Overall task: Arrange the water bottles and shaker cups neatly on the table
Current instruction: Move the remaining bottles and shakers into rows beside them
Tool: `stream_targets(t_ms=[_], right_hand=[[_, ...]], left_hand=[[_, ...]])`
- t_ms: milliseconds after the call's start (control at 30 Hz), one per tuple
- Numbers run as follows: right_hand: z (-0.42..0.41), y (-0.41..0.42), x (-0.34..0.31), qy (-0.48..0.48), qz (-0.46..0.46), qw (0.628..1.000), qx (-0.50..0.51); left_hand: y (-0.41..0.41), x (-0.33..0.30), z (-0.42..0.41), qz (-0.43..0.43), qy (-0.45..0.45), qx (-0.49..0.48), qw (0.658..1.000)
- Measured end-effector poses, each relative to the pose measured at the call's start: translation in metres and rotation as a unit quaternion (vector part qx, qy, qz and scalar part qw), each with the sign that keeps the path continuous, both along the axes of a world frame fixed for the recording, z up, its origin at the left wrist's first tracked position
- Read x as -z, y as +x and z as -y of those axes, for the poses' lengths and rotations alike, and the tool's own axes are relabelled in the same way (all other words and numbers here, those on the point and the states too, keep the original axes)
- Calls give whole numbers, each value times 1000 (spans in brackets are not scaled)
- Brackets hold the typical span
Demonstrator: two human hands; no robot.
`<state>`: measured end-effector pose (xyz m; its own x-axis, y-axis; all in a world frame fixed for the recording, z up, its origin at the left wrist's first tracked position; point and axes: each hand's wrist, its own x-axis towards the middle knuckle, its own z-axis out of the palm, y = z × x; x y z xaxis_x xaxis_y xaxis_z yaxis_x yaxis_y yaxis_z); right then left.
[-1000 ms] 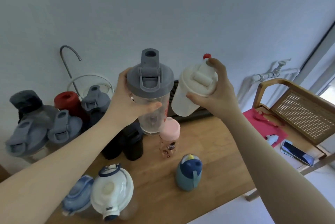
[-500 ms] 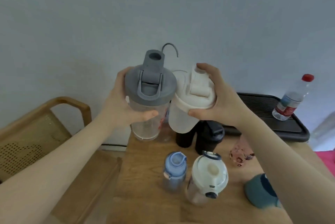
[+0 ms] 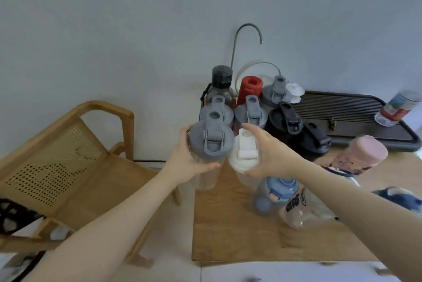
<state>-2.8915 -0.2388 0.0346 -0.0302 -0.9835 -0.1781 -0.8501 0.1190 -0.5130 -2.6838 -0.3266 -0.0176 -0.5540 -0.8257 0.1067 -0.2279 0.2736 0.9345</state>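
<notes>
Both shakers have come down to the table's (image 3: 228, 236) left rear corner, just ahead of grey-lidded cups (image 3: 250, 115) crowding the wall. Left hand (image 3: 185, 158) wraps the clear, grey-capped shaker (image 3: 211, 144); right hand (image 3: 271, 156) grips the white-lidded shaker (image 3: 244, 156). A blue bottle (image 3: 275, 192) stands close beside.

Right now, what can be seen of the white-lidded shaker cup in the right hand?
The white-lidded shaker cup has a round white plastic lid with a flip cap that looks closed, over a cloudy translucent body. It stands about upright near the wooden table's back left corner; whether its base touches is unclear. The right hand grips its lid rim. The grey-lidded shaker sits close beside it.
</notes>
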Motion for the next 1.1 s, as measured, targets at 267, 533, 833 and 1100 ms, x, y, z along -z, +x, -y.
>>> stream_targets(t_ms=[267,533,833,1100], right_hand=[[6,-8,25,64,-24,994,86],[8,-20,16,146,-176,969,97],[17,-13,23,139,-94,972,166],[21,-12,21,115,-73,972,190]], left_hand=[[-16,40,5,10,35,62,997],[-31,46,10,-1,32,95,995],[-18,17,18,177,-331,120,919],[-32,15,9,248,-430,90,863]])
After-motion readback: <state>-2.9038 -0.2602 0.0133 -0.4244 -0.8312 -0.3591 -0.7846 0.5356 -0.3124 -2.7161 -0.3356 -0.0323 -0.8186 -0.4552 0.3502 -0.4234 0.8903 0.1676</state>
